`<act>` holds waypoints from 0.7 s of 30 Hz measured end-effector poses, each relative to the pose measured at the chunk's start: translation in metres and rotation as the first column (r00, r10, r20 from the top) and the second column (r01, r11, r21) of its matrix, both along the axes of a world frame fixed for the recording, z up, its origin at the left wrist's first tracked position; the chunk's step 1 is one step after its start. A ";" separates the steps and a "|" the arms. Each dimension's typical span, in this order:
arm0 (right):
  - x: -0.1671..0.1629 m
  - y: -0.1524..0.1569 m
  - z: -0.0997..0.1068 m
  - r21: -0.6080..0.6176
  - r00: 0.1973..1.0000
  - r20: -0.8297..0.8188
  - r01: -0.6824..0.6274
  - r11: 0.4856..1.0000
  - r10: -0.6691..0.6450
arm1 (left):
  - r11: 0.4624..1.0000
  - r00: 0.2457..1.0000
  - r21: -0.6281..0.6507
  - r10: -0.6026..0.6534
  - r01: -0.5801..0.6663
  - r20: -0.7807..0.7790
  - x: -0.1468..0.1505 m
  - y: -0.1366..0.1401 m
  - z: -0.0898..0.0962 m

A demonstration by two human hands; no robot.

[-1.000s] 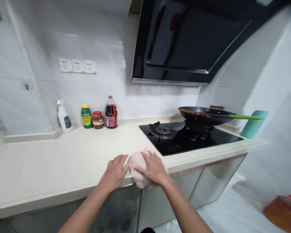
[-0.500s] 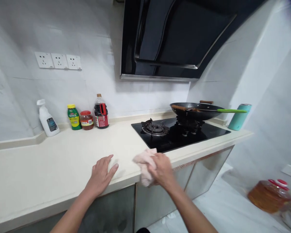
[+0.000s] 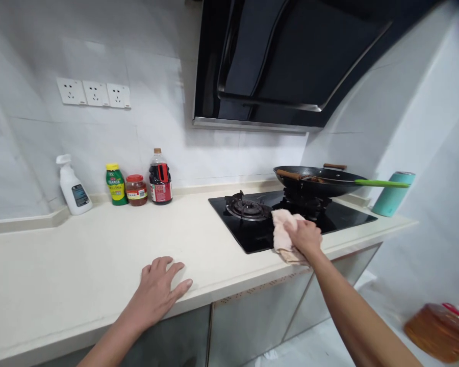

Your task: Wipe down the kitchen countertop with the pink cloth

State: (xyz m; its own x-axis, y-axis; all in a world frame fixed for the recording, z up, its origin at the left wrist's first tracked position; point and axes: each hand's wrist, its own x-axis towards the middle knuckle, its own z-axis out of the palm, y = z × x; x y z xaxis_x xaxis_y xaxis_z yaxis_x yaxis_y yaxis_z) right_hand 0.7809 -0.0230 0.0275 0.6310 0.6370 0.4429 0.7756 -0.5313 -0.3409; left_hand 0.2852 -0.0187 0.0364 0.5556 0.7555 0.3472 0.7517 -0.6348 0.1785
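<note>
My right hand is closed on a pale pink cloth, pressed on the front part of the black glass gas stove. One end of the cloth droops over the stove's front edge onto the counter. The left burner lies just behind and left of the cloth. My left hand rests on the cream countertop near its front edge, fingers spread and holding nothing.
A wok with a green-handled utensil sits on the right burner, beside a teal tumbler. Along the wall stand a spray bottle, green bottle, red-lidded jar and sauce bottle. A range hood hangs above.
My right hand has carried the cloth from the counter's front edge rightward and up onto the stove. My left hand stays on the counter, slightly lower in view.
</note>
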 end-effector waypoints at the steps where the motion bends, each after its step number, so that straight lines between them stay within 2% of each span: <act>1: -0.004 0.007 -0.002 -0.042 1.000 -0.004 -0.005 0.999 0.005 | 1.000 1.000 -0.005 0.000 0.000 -0.006 0.000 -0.001 0.001; 6: -0.034 0.024 0.001 -0.208 0.998 -0.008 -0.063 0.976 0.062 | 1.000 0.999 0.011 -0.001 0.001 -0.038 0.004 -0.004 0.003; 8: -0.064 0.028 0.005 -0.235 0.989 0.013 -0.138 0.962 0.145 | 1.000 0.999 0.017 0.004 -0.003 -0.054 0.005 -0.004 0.003; 10: -0.106 0.034 0.008 -0.250 0.958 0.041 -0.267 0.931 0.285 | 1.000 0.998 0.018 0.006 -0.004 -0.065 0.005 -0.003 0.002; 13: -0.182 0.040 0.011 -0.256 0.858 0.078 -0.475 0.842 0.508 | 1.000 0.998 0.020 0.006 -0.005 -0.061 0.003 -0.002 0.000; 16: -0.246 0.035 0.015 -0.256 0.725 0.098 -0.644 0.721 0.682 | 0.999 1.000 0.029 0.018 -0.017 -0.014 0.000 0.000 -0.004; 18: -0.271 0.022 0.017 -0.259 0.635 0.107 -0.726 0.638 0.765 | 0.999 0.999 0.030 0.032 -0.033 0.037 -0.002 0.002 -0.007; 21: -0.280 -0.005 0.017 -0.204 0.486 0.115 -0.842 0.499 0.867 | 0.999 0.995 0.008 0.034 -0.035 0.096 -0.006 0.004 -0.011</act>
State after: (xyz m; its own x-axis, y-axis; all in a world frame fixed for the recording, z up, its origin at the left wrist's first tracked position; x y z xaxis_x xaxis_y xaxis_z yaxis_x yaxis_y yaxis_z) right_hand 0.5013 -0.0279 0.0448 -0.3336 0.8656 0.3734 0.9039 0.4062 -0.1342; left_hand 0.2795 -0.0146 0.0258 0.4930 0.7699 0.4053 0.7529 -0.6109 0.2448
